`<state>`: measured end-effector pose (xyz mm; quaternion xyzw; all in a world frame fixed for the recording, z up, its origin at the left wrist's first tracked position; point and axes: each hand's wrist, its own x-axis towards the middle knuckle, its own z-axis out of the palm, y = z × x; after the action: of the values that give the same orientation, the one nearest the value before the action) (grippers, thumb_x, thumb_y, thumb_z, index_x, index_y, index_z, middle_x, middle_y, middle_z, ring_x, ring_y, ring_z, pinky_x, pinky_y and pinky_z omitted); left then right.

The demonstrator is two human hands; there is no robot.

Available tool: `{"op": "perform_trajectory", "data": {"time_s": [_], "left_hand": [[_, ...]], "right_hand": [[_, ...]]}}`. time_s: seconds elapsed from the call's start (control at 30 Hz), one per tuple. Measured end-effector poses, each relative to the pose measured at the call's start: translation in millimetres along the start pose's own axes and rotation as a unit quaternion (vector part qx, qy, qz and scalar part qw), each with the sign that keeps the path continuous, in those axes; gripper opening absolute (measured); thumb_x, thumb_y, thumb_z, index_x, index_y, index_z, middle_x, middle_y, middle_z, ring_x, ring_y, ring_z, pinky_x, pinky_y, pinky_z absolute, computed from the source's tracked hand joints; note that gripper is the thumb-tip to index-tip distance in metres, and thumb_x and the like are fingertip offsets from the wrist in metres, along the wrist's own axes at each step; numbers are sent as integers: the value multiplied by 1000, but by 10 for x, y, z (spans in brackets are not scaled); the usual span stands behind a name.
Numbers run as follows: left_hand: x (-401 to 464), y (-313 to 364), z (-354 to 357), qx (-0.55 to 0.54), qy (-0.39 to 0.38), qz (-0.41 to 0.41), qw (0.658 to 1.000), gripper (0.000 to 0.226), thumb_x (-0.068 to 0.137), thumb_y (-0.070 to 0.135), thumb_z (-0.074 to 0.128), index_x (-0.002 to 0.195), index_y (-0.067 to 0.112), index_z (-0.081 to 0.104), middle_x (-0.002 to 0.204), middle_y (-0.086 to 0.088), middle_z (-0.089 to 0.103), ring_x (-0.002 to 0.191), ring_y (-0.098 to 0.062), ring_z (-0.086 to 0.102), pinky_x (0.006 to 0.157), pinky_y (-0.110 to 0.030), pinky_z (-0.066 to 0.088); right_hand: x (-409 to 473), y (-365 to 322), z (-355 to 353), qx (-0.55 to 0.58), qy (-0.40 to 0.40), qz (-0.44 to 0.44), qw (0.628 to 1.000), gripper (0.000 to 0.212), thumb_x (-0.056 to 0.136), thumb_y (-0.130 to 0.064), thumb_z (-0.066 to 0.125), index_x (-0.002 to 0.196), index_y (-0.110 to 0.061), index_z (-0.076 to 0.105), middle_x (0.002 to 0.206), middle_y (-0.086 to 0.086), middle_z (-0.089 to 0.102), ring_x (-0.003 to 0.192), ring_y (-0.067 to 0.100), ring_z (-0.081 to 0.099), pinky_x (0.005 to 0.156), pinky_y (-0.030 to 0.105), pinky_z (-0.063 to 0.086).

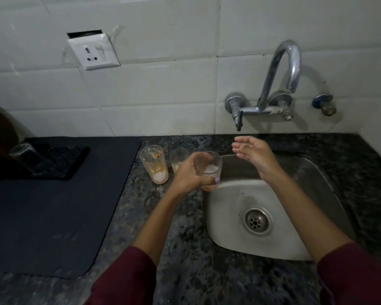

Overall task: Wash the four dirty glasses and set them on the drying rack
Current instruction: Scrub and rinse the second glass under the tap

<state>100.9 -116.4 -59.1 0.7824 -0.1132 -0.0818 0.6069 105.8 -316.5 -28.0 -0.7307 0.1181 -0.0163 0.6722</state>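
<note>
My left hand (188, 172) grips a short dirty glass (209, 167) with white residue, held upright at the left rim of the steel sink (240, 194). My right hand (254, 154) hovers open above the sink's back edge, below the tap handle (238, 118), holding nothing. A tall dirty glass (154, 165) with orange and white smears stands on the counter. Another small dirty glass (178, 158) stands behind my left hand, partly hidden. One glass (23, 158) sits upside down on the black drying rack (62, 161) at the left.
A dark drying mat (53, 216) covers the counter's left half under the rack. The curved tap spout (291, 62) rises from the tiled wall above the sink. A wall socket (94, 51) sits higher up. The speckled granite counter (185, 249) surrounds the sink.
</note>
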Motion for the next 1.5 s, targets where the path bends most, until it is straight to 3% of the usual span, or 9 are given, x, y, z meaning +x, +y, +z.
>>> {"op": "perform_trajectory", "data": {"time_s": [0.23, 0.47, 0.57, 0.7, 0.87, 1.03, 1.23, 1.37, 1.5], "left_hand": [[523, -88, 561, -3, -72, -34, 997, 63, 57, 3, 89, 111, 12, 57, 114, -7, 65, 102, -18, 64, 89, -29, 53], [735, -183, 696, 3, -91, -36, 995, 69, 53, 17, 92, 114, 18, 60, 112, -2, 66, 101, -17, 63, 83, -28, 52], [737, -216, 702, -10, -79, -41, 996, 75, 45, 30, 90, 112, 26, 57, 111, -2, 66, 101, -18, 63, 86, -34, 53], [718, -235, 743, -18, -48, -39, 998, 68, 58, 22, 91, 113, 28, 53, 108, 0, 64, 101, -16, 62, 86, -34, 52], [714, -214, 871, -36, -100, -9, 994, 67, 49, 36, 88, 108, 30, 57, 107, 2, 65, 103, -18, 63, 88, -35, 52], [769, -127, 1096, -26, -181, -3, 983, 65, 44, 37, 82, 102, 34, 52, 106, -4, 63, 97, -20, 62, 87, -39, 51], [704, -113, 1167, -101, -179, 0, 979, 67, 59, 11, 87, 116, 24, 53, 109, -3, 64, 91, -8, 64, 71, -27, 56], [582, -202, 1224, -234, -78, -6, 969, 49, 66, 25, 80, 112, 20, 62, 114, -10, 64, 97, -20, 63, 77, -31, 55], [623, -113, 1317, -359, -2, -101, 928, 20, 80, 26, 71, 93, 14, 61, 98, -18, 63, 78, -26, 65, 66, -37, 56]], "right_hand": [[554, -192, -50, -405, 105, -57, 907, 38, 93, -29, 51, 118, 0, 52, 116, 21, 62, 110, 38, 57, 86, 38, 44], [922, -244, 133, -512, 136, -106, 842, 34, 96, -18, 42, 128, -7, 45, 105, 22, 65, 99, 40, 61, 76, 42, 48], [924, -208, 132, -496, 122, -132, 850, 39, 98, -18, 31, 137, -13, 38, 91, 18, 64, 94, 39, 61, 69, 40, 43], [786, -197, 66, -508, 77, -127, 849, 61, 94, -20, 48, 147, -14, 17, 114, 24, 60, 104, 40, 58, 82, 43, 48], [179, 27, -230, -462, 10, -185, 868, 33, 92, -16, 49, 122, -11, 60, 123, 9, 63, 113, 26, 58, 96, 34, 45], [-241, 146, -630, -554, -123, -143, 811, 20, 90, -24, 47, 94, -12, 63, 93, 11, 64, 88, 26, 58, 72, 36, 44], [-224, 204, -789, -402, -35, -93, 910, 16, 91, -16, 53, 94, -11, 68, 92, 6, 70, 85, 18, 62, 71, 21, 45], [-176, 211, -735, -166, 76, -18, 983, 14, 86, -13, 59, 86, -14, 73, 91, 11, 74, 90, 24, 68, 81, 36, 53], [-244, 267, -640, -48, -4, -33, 998, 17, 93, -11, 52, 98, -17, 67, 100, 12, 71, 87, 17, 66, 75, 29, 50]]}}
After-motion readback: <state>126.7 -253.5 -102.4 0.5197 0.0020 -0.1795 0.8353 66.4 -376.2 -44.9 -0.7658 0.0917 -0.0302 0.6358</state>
